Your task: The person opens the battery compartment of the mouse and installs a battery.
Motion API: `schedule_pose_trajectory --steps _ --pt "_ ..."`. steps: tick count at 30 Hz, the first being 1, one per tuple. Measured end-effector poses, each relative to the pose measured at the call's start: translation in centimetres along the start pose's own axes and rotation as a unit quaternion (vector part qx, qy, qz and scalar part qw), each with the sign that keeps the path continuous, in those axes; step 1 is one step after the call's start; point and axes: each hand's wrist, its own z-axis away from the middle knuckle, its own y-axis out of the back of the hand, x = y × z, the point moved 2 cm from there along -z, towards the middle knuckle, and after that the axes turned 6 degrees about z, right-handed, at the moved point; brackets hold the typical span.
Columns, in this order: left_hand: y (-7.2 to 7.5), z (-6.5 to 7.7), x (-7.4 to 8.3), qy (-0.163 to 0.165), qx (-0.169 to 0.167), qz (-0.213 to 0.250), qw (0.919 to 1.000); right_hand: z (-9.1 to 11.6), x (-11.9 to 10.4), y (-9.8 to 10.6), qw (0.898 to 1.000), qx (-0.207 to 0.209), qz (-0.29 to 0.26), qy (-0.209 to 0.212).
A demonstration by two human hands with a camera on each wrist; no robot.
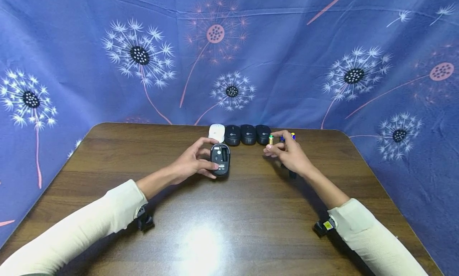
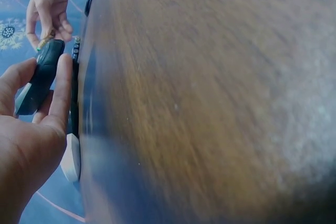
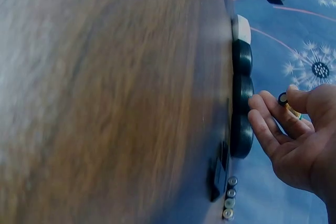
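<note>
My left hand (image 1: 191, 162) grips a black computer mouse (image 1: 220, 160) by its sides, above the table. Its underside faces the head camera, with the battery slot uncovered and dark inside. My right hand (image 1: 292, 154) pinches a small battery (image 1: 270, 140) between thumb and fingers, a short way to the right of the mouse. In the right wrist view the battery (image 3: 288, 104) shows one flat end, and the other fingers are spread. Below that hand, a small black piece (image 1: 292, 174) lies on the table, partly hidden.
Along the table's back edge stand a white mouse (image 1: 216, 133) and three black mice (image 1: 248, 134) in a row. Several loose batteries (image 3: 229, 203) lie right of them, partly hidden by my right hand in the head view. Behind the wooden table (image 1: 229, 212) hangs blue patterned cloth (image 1: 272, 48).
</note>
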Motion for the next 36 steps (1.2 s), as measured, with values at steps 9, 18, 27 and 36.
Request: schedule_pose_trajectory --steps 9,18,27,36 --pt "0.0 -0.2 -0.3 0.000 -0.002 0.003 1.0000 -0.4 -1.3 -1.5 0.999 -0.028 -0.017 0.007" --pt "0.1 -0.3 -0.3 -0.005 -0.006 0.004 1.0000 -0.8 -2.4 -3.7 0.998 -0.054 -0.036 0.029" --pt "-0.1 -0.4 -0.2 0.003 -0.004 0.008 1.0000 -1.1 -3.3 -5.2 0.998 -0.057 -0.015 0.039" --pt "-0.1 -0.4 -0.4 0.001 -0.010 0.009 0.9999 -1.0 -4.2 -6.4 0.997 -0.058 -0.009 0.056"
